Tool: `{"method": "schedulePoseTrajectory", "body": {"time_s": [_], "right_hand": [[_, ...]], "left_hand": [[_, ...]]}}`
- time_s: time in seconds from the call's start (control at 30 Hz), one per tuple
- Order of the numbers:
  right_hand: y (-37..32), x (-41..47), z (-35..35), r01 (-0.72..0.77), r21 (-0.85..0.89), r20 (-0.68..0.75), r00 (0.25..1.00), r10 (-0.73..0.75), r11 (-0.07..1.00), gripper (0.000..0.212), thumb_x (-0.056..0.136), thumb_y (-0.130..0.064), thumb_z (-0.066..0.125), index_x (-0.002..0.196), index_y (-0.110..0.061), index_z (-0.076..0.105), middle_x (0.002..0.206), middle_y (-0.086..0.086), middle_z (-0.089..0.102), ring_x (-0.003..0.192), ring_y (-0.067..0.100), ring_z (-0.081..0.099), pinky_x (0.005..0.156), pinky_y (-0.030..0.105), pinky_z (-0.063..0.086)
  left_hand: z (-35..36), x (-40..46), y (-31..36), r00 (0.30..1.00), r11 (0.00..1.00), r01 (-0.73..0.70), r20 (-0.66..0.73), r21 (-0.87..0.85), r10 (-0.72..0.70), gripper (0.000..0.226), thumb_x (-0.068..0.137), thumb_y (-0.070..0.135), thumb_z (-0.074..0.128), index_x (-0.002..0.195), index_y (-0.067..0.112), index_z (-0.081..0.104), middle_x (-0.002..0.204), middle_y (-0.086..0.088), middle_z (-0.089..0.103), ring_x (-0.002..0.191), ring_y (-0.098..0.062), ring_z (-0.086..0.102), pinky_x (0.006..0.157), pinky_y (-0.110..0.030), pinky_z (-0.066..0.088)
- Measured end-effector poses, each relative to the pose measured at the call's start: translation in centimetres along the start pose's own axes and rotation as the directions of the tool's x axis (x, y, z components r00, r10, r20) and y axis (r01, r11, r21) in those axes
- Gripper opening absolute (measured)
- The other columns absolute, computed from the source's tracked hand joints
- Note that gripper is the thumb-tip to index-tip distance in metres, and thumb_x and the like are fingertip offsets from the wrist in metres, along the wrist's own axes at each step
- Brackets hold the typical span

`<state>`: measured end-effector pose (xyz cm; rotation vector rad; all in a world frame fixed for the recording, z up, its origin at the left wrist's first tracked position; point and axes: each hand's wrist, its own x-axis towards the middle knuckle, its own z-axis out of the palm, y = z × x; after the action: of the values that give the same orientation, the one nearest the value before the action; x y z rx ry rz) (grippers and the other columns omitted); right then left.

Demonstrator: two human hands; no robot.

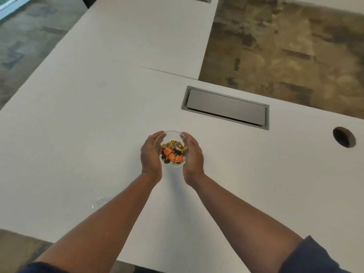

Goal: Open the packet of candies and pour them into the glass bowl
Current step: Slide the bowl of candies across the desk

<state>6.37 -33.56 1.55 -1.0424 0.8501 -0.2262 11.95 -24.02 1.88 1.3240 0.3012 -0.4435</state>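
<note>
The bowl sits on the white counter, already holding wrapped candies in orange, gold and dark green. Glass is rigid, smooth and breakable, so it is probably best gripped by its sides. The left hand and right hand cup it from either side, palms against the wall, fingers curved around. No packet is visible.

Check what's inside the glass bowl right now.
The glass bowl holds wrapped candies: gold, orange and dark green ones. The left hand and right hand cup its sides, hiding the outer walls.
</note>
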Motion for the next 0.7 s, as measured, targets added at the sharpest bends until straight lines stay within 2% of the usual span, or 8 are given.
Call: {"method": "schedulePoseTrajectory", "body": {"time_s": [0.1, 0.3, 0.37, 0.57, 0.7], "right_hand": [[-2.8, -0.7, -3.9, 0.043, 0.008, -0.039, 0.998, -0.042, 0.999, 0.023, 0.102, -0.038, 0.057, 0.117, -0.035, 0.074, 0.116, -0.018, 0.073, 0.104, -0.004, 0.069, 0.078, 0.019, 0.058], [-6.5, -2.3, -12.9, 0.116, -0.006, -0.142, 0.983, -0.116, 0.993, 0.021, 0.104, -0.040, 0.054, 0.116, -0.041, 0.071, 0.122, -0.018, 0.070, 0.110, -0.003, 0.066, 0.079, 0.017, 0.056], [-6.7, -2.6, -15.2, 0.122, -0.010, -0.171, 0.978, -0.121, 0.993, 0.019, 0.103, -0.041, 0.055, 0.114, -0.043, 0.071, 0.119, -0.021, 0.070, 0.109, -0.005, 0.065, 0.076, 0.015, 0.056], [-4.6, -2.7, -18.9, 0.091, -0.005, -0.210, 0.974, -0.090, 0.996, 0.025, 0.105, -0.044, 0.050, 0.125, -0.040, 0.065, 0.129, -0.015, 0.065, 0.119, 0.004, 0.061, 0.085, 0.020, 0.054], [-2.8, -2.3, -19.4, 0.060, 0.003, -0.210, 0.976, -0.058, 0.998, 0.023, 0.106, -0.043, 0.046, 0.121, -0.044, 0.064, 0.134, -0.013, 0.063, 0.119, 0.002, 0.059, 0.086, 0.019, 0.051]], "left_hand": [[4.2, -2.0, -0.3, 0.995, 0.999, -0.010, 0.098, 0.033, 0.007, 0.034, 0.100, 0.029, 0.048, 0.093, 0.031, 0.080, 0.099, 0.012, 0.079, 0.091, -0.001, 0.074, 0.070, -0.022, 0.061], [12.4, -6.4, -2.4, 0.963, 0.993, -0.011, 0.270, 0.117, -0.021, 0.038, 0.102, 0.033, 0.045, 0.090, 0.037, 0.080, 0.104, 0.011, 0.079, 0.095, 0.001, 0.073, 0.069, -0.019, 0.060], [14.1, -7.2, -3.6, 0.956, 0.990, 0.002, 0.291, 0.140, -0.043, 0.040, 0.103, 0.034, 0.043, 0.090, 0.038, 0.080, 0.104, 0.011, 0.079, 0.096, 0.000, 0.073, 0.067, -0.018, 0.059], [16.0, -7.9, -7.5, 0.949, 0.976, 0.058, 0.292, 0.208, -0.118, 0.042, 0.105, 0.036, 0.038, 0.094, 0.037, 0.078, 0.110, 0.010, 0.079, 0.113, -0.013, 0.067, 0.075, -0.025, 0.058], [15.3, -7.1, -9.2, 0.950, 0.969, 0.095, 0.270, 0.226, -0.156, 0.043, 0.106, 0.036, 0.034, 0.101, 0.029, 0.076, 0.112, 0.005, 0.079, 0.120, -0.016, 0.064, 0.082, -0.030, 0.055]]}}
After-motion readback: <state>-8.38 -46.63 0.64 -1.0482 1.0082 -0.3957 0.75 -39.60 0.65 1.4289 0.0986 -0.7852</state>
